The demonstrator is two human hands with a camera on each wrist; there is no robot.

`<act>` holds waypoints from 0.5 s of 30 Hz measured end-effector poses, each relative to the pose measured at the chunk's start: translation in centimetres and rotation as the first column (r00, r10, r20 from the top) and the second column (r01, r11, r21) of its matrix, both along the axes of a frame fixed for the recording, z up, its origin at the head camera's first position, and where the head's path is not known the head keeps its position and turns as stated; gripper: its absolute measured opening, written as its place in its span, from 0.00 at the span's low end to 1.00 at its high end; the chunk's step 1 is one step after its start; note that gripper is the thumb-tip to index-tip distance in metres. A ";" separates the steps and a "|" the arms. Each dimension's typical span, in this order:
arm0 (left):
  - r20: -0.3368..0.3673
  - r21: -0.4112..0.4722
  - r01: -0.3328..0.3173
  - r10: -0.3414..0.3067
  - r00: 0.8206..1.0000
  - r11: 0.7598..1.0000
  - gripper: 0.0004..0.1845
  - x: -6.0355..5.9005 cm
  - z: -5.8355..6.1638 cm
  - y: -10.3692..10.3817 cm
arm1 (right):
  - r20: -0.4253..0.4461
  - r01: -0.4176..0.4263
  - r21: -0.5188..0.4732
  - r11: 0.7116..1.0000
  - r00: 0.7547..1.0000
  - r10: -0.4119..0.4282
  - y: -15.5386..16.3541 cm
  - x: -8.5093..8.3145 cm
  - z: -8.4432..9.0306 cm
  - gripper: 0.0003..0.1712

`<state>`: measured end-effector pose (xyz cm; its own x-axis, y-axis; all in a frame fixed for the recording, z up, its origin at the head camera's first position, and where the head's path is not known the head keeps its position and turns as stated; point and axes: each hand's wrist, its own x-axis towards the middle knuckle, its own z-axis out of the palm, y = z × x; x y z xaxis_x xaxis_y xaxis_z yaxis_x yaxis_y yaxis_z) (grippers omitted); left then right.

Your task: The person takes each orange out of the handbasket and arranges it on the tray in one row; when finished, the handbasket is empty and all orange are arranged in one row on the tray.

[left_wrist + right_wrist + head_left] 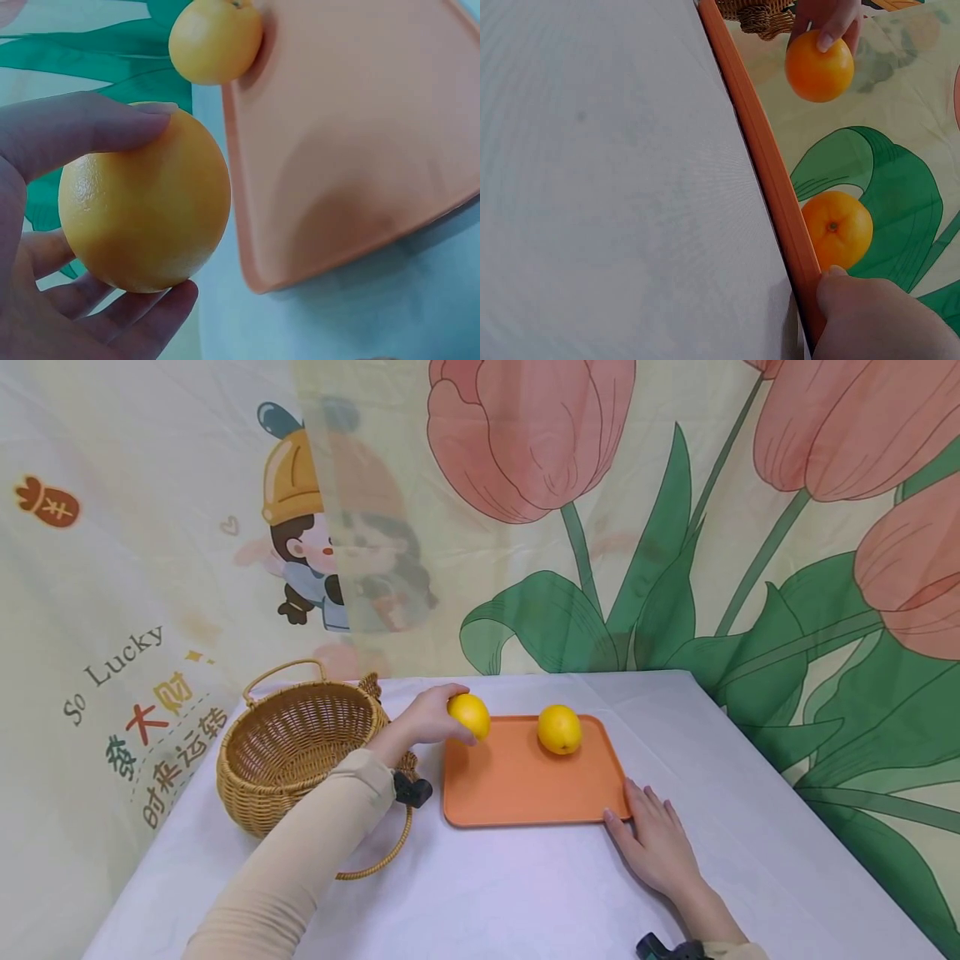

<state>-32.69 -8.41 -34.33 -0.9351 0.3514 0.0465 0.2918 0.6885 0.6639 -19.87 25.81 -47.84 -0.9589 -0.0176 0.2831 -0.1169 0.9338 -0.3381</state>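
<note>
My left hand point(433, 717) holds an orange point(470, 717) above the left end of the orange-coloured tray point(510, 789). In the left wrist view, its thumb lies over the top of this orange point(146, 202) and the fingers curl beneath. Another orange point(559, 729) rests on the tray toward its far right. My right hand point(660, 843) lies at the tray's near right corner, its fingers fairly straight. Its thumb point(870, 307) touches the tray rim point(761, 154) in the right wrist view.
A wicker basket point(258, 793) stands left of the tray, with one handle raised behind it and another loop point(375, 867) lying in front. White cloth point(480, 893) covers the table. Behind hangs a printed curtain point(525, 610) with tulips and cartoon figures.
</note>
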 end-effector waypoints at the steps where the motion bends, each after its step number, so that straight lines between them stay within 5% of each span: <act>1: -0.001 0.000 0.000 0.000 1.000 1.000 0.47 0.0 0.0 0.0 | -0.002 0.000 0.000 1.000 1.000 0.000 0.0 0.0 0.0 0.47; 15: -0.020 -0.034 0.014 -0.015 1.000 0.999 0.49 -0.4 -0.5 0.3 | -0.010 -0.007 0.002 1.000 1.000 0.007 0.1 0.0 -0.1 0.46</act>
